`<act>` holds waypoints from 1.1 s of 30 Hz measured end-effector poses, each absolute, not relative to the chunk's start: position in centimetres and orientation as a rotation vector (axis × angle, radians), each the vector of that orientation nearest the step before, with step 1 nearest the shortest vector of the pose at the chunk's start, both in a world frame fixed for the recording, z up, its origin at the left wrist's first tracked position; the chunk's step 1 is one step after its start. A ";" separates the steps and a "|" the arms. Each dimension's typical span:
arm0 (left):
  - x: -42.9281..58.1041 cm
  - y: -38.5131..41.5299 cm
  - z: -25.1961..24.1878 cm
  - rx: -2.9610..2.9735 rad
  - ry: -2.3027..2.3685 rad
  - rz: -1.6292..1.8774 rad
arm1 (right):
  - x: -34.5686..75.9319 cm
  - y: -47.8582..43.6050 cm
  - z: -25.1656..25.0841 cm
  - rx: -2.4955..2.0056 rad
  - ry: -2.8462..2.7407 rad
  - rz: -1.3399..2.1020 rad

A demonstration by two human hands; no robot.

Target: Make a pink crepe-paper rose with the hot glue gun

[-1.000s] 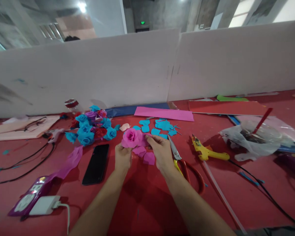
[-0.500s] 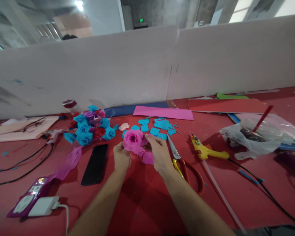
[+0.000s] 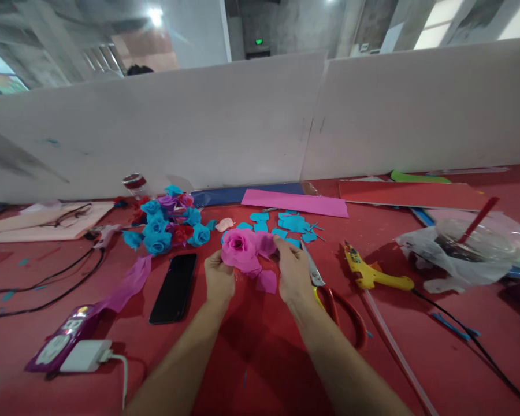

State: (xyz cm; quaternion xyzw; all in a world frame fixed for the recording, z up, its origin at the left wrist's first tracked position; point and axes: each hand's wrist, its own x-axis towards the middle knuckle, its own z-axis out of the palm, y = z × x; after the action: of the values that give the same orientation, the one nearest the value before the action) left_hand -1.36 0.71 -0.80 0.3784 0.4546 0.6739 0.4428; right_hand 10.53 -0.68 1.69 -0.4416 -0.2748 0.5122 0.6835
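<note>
A pink paper rose (image 3: 239, 247) is held up over the red table by my left hand (image 3: 219, 278), whose fingers close on its underside at the left. Between the fingertips of my right hand (image 3: 293, 270) is a pink paper petal (image 3: 265, 244), at the right side of the rose; whether it touches the bloom I cannot tell. Just below lies a loose pink petal (image 3: 267, 281) on the table. Blue paper petals (image 3: 292, 221) are scattered behind my hands. Scissors (image 3: 314, 270) with red and yellow handles lie beside my right wrist, partly hidden by it.
A yellow glue gun (image 3: 375, 277) lies to the right, near a bagged plastic cup (image 3: 472, 245). On the left are a black phone (image 3: 173, 289), a bunch of paper flowers (image 3: 160, 225) and a purple power strip (image 3: 60, 341). A white partition (image 3: 156, 133) stands behind.
My right hand has drawn slightly away to the right, so the petal at its fingertips shows more clearly beside the rose. The whole view has shifted a little.
</note>
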 end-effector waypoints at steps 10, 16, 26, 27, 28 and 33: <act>-1.1 0.2 -0.1 0.945 1.169 1.598 | 9.4 -1.3 2.5 -0.889 -0.498 1.428; -1.2 0.7 -1.0 0.948 1.162 1.603 | 9.6 -1.2 2.7 -0.844 -0.352 1.508; -1.2 0.4 -1.1 1.008 1.205 1.654 | 9.9 -1.2 2.9 -0.816 -0.328 1.542; -1.3 0.5 -1.2 1.029 1.199 1.668 | 9.9 -1.2 2.9 -0.815 -0.330 1.548; -1.4 0.5 -1.4 1.048 1.193 1.675 | 9.9 -1.1 2.9 -0.815 -0.331 1.553; -1.6 0.8 -2.2 1.094 1.155 1.701 | 10.0 -1.1 2.8 -0.814 -0.353 1.565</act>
State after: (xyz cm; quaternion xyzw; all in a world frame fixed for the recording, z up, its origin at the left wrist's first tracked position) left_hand -1.61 0.82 -2.18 0.4313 0.4555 0.6711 0.3951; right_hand 9.97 -1.09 2.77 -0.3544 -0.1536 0.6810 0.6220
